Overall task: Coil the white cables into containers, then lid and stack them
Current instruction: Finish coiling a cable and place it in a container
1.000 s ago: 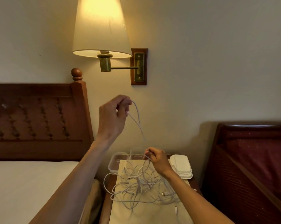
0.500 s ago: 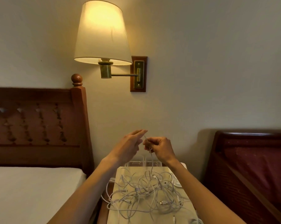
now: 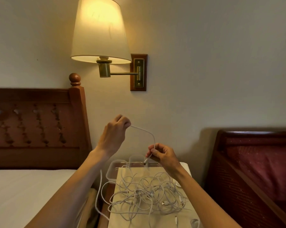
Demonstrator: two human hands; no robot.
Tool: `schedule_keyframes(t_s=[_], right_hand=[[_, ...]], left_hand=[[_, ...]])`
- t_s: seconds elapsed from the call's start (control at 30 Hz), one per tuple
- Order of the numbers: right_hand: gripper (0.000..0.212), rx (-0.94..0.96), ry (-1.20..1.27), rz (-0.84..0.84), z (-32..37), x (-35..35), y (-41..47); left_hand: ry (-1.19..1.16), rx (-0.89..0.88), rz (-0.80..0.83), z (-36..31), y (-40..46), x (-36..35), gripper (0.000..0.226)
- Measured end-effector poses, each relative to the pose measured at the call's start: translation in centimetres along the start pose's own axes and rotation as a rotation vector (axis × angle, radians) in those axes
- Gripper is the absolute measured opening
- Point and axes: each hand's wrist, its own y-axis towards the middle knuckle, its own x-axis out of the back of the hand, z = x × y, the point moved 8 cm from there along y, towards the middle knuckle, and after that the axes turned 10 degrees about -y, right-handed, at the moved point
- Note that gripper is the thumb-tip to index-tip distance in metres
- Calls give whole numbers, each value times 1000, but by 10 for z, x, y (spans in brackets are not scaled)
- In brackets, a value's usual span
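Note:
A tangle of white cables (image 3: 145,193) lies on a pale sheet (image 3: 157,218) covering the nightstand. My left hand (image 3: 114,135) is raised above it, pinching one white cable (image 3: 147,131) that arcs over to my right hand (image 3: 162,155). My right hand grips the same cable near its plug end, which points down-left. Clear plastic containers (image 3: 116,167) stand open at the back of the nightstand, behind the sheet. White lids (image 3: 185,167) show partly behind my right forearm.
A lit wall lamp (image 3: 101,32) hangs above the hands. A wooden headboard (image 3: 37,125) and white bed (image 3: 23,195) lie to the left. A dark red bed frame (image 3: 254,162) stands to the right. One cable loop (image 3: 99,195) hangs off the nightstand's left edge.
My hands were together half a second ago; my left hand has risen up and left, drawing out a length of cable, while my right hand stays low holding the plug end.

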Motion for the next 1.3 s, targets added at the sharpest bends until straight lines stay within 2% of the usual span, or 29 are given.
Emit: schedule_keyframes(t_s=[0.1, 0.17, 0.23, 0.33, 0.43, 0.57, 0.67, 0.73, 0.77, 0.87, 0.9, 0.97, 1.03, 1.17, 1.3], right_hand=[[34, -87, 260, 144, 19, -6, -4], [32, -146, 351, 254, 35, -13, -12], [17, -189, 347, 339, 49, -20, -20], [32, -190, 278, 390, 68, -22, -26], [27, -103, 450, 366, 100, -18, -25], [30, -72, 558, 280, 121, -2, -16], [29, -63, 537, 197, 125, 17, -13], [29, -61, 516, 118, 126, 32, -10], [29, -57, 505, 92, 128, 38, -10], [31, -28, 381, 72, 132, 44, -10], [32, -10, 274, 72, 134, 42, -10], [33, 15, 83, 91, 134, 30, -11], [32, 32, -32, 110, 135, 17, -12], [33, 129, -261, 74, 148, 11, -17], [37, 159, -224, 96, 157, 8, -19]], left_hand=[[-13, 63, 18, 22, -18, -9, 8], [-43, 79, 21, 25, -23, -13, 7], [-80, 89, 5, 24, -23, -14, 8], [-127, 102, -49, 20, -22, -11, 17], [-226, 206, -47, 20, -36, -23, 29], [-632, 443, 91, 21, -77, -68, 40], [-537, 454, 184, 19, -100, -84, 53], [-398, 440, 297, 20, -111, -85, 58], [-304, 441, 403, 19, -114, -87, 58], [7, 387, 837, -9, -111, -88, 54], [36, 338, 930, -28, -102, -85, 54], [6, 233, 998, -68, -74, -71, 52], [-58, 128, 916, -94, -38, -52, 49], [-139, 7, 629, -106, 22, -16, 40], [-112, -126, 416, -101, 52, -3, 35]])
